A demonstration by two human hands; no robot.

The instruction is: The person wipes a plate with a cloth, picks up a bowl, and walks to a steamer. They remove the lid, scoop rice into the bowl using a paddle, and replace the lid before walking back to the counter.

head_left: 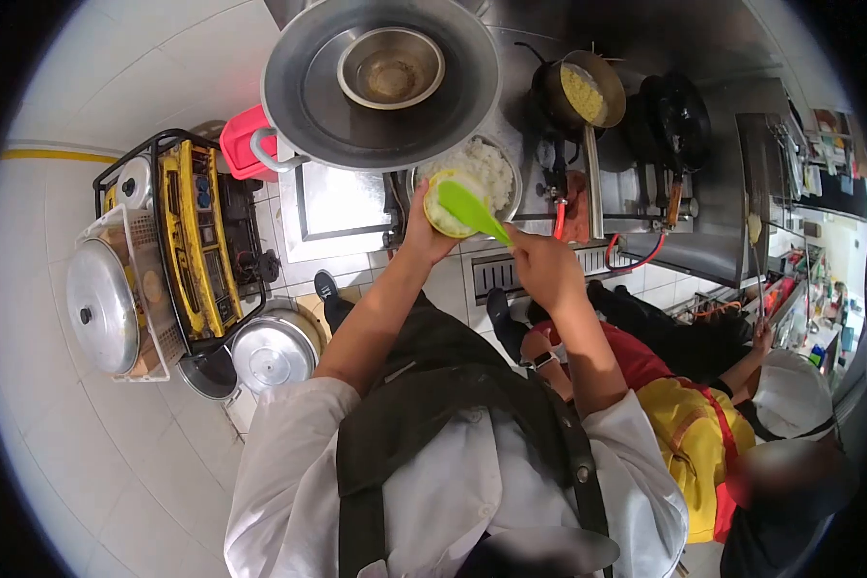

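Observation:
My left hand (427, 231) is wrapped round a small yellow bowl (433, 223) with white rice in it. In my right hand (546, 270) is the handle of a bright green rice paddle (467, 206), its broad blade lying over the bowl's mouth and hiding part of the rice. Just beyond the bowl, a metal basin of cooked rice (491, 166) sits partly under the rim of a large grey pan (294, 116). That pan holds a small steel bowl (392, 82).
To the right, a frying pan (602, 85) holds yellow food, beside a black wok (682, 116). A co-worker in a yellow and red top (679, 424) stands close on my right. A yellow generator (197, 241) and lidded pots (273, 352) stand at left.

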